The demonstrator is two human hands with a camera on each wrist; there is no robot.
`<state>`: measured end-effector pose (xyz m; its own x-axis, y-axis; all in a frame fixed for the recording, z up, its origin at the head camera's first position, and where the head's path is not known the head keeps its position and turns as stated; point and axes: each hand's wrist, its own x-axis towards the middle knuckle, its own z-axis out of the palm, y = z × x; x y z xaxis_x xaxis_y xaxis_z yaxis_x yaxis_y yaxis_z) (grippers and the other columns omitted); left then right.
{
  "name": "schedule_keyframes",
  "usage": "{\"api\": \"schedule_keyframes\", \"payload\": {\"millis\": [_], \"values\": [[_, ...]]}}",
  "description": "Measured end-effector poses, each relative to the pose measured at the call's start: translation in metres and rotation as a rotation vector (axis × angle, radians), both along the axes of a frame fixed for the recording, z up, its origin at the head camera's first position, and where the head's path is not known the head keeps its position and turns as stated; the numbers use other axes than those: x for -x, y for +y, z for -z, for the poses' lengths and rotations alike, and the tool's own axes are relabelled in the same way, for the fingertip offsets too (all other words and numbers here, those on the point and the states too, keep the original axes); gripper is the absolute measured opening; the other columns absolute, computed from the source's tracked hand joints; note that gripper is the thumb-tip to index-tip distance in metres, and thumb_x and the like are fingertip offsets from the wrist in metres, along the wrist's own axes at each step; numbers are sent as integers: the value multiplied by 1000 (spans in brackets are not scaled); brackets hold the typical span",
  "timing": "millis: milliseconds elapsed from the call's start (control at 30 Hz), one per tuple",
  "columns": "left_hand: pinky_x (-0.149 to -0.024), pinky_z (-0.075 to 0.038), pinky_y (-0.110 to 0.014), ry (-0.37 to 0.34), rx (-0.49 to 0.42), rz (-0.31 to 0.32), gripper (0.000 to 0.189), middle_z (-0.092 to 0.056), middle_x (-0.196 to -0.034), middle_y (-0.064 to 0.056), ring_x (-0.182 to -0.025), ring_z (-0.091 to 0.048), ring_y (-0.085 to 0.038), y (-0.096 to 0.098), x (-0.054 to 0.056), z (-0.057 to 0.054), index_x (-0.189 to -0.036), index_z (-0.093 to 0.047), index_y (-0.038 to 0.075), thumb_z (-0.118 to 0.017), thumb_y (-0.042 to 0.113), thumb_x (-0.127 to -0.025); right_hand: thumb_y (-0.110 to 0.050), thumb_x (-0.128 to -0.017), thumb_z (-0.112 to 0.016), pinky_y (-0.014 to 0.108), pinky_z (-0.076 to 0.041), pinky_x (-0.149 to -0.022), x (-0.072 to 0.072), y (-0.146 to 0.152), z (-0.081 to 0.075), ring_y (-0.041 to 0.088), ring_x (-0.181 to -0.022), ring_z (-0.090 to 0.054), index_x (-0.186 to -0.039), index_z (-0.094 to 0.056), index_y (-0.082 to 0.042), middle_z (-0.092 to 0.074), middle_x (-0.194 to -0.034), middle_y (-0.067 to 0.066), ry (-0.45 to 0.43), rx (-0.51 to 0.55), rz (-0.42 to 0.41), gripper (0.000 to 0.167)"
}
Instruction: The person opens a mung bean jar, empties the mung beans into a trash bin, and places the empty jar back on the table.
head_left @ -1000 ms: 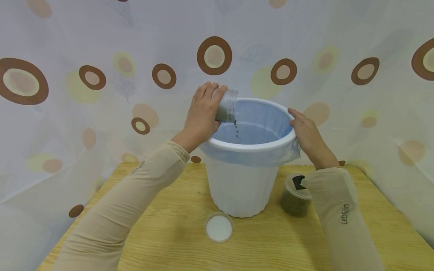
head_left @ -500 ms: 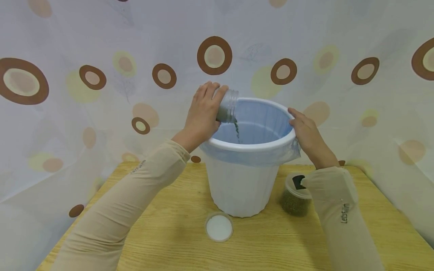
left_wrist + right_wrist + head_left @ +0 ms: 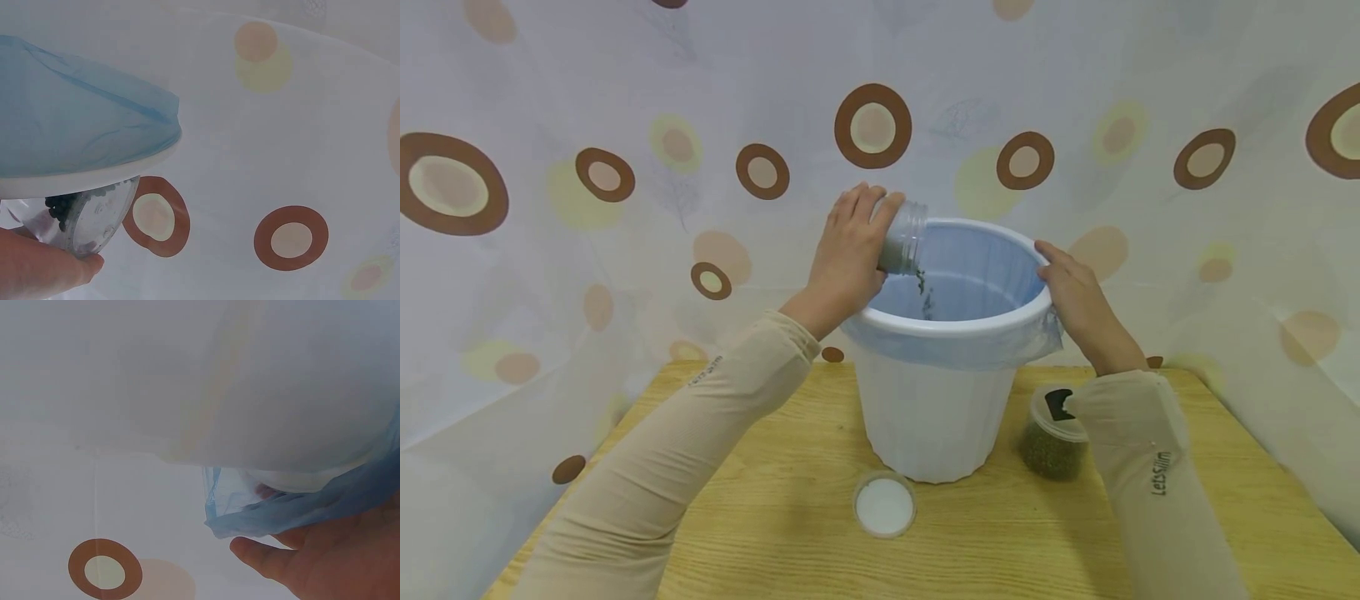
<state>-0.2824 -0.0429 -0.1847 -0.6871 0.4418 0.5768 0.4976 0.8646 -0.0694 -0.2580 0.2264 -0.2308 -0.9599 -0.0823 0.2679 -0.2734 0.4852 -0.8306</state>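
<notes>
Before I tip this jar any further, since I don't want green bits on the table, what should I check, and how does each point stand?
1. Left hand grips the jar: ok.
2. Jar mouth over the bin's opening: ok; green bits fall inside the bin.
3. Blue liner folded over the rim: ok at the front and right, where it shows.
4. Right hand on the bin's rim: ok.
5. Lid on the other tub: ok, though how tightly it sits I cannot tell.
6. Amount left in the jar: cannot tell.
</notes>
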Motion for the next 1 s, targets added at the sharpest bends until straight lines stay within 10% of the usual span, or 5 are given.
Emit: {"api": "schedule_keyframes", "payload": {"millis": [1000], "values": [[-117,-11,-38,7,18,8,82,-36,-144,-12,-141,-21,-31,0,-1,0,-143,-37,11,-79,5,-73,-24,-101,-19,58,-12,-113,0,0,1,40,-144,-12,-154,-11,-6,-10,-159,19,7,-8,-3,56]]}}
